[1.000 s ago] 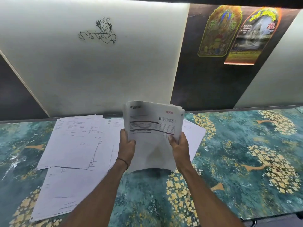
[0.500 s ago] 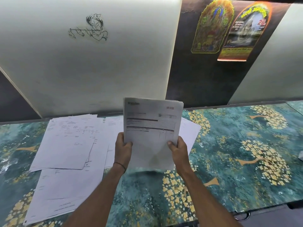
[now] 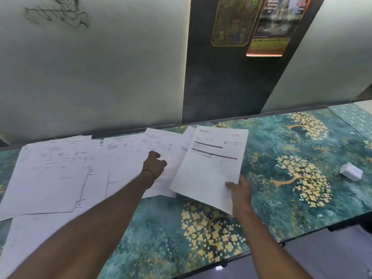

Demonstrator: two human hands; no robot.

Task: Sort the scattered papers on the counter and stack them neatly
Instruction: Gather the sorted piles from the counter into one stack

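My right hand [image 3: 239,193] grips the lower right corner of a gathered stack of papers [image 3: 211,168], which has a printed form on top and lies low over the teal patterned counter [image 3: 271,198]. My left hand [image 3: 155,165] reaches forward onto the scattered papers [image 3: 66,174], which cover the counter's left half. Its fingers are curled on one loose sheet [image 3: 159,141] near the wall. Whether it pinches that sheet is not visible.
A small white crumpled object [image 3: 351,171] lies on the counter at the right. The wall with posters [image 3: 267,27] rises directly behind the papers. The counter's front edge [image 3: 261,250] runs diagonally below my right arm.
My left hand has let go of the stack and reached forward-left onto the loose sheets. My right hand alone has lowered the stack from upright down toward the counter, shifted right.
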